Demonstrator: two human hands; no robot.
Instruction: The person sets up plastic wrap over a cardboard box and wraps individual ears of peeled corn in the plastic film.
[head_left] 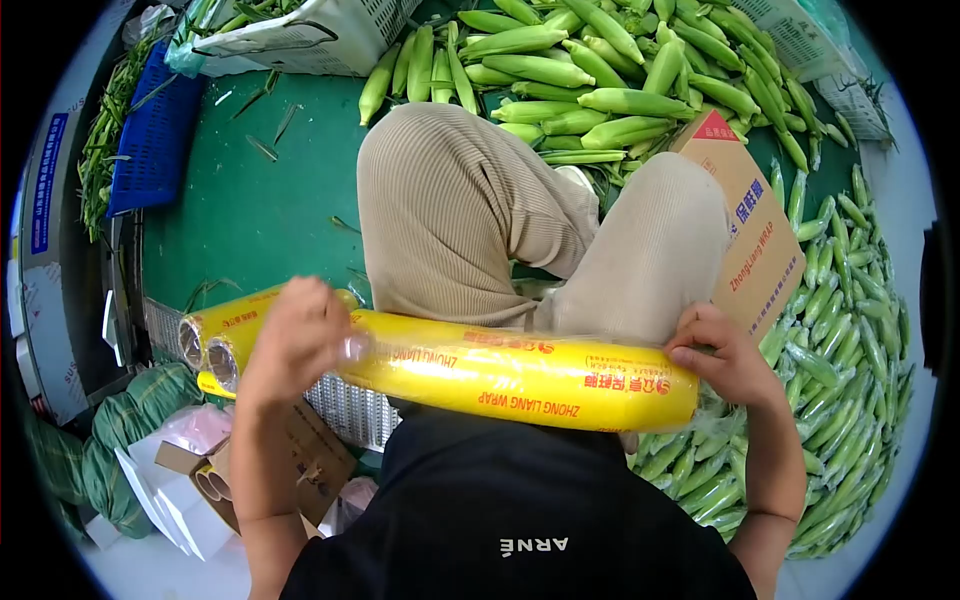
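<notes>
The person's left hand (300, 335) is curled into a loose fist at the left end of a yellow roll (520, 375) of wrap; the hand is blurred, and whether it grips the roll itself or only loose film cannot be told. The right hand (725, 350) has its thumb and bent fingers closed on the roll's right end, at the upper edge. The roll thus lies between the two hands, crosswise over the lap, sloping slightly down toward the right, its red lettering upside down. Clear film (708, 415) hangs crumpled at its right end.

Beyond the roll rise two bent knees in ribbed beige trousers (440, 200); on the near side is a black shirt (480, 490). Just beside the left hand lie other yellow rolls (258, 308), near a metal grille (350, 410) and an open cardboard box (305, 450) with tubes (213, 483) inside. Next to the right knee stands a brown carton (750, 215), and past it spreads a heap of wrapped corn (840, 400). Farther forward, unwrapped corn (610, 90) is piled on the green floor (240, 210), with a white crate (320, 40) and a blue basket (155, 140) to the left
</notes>
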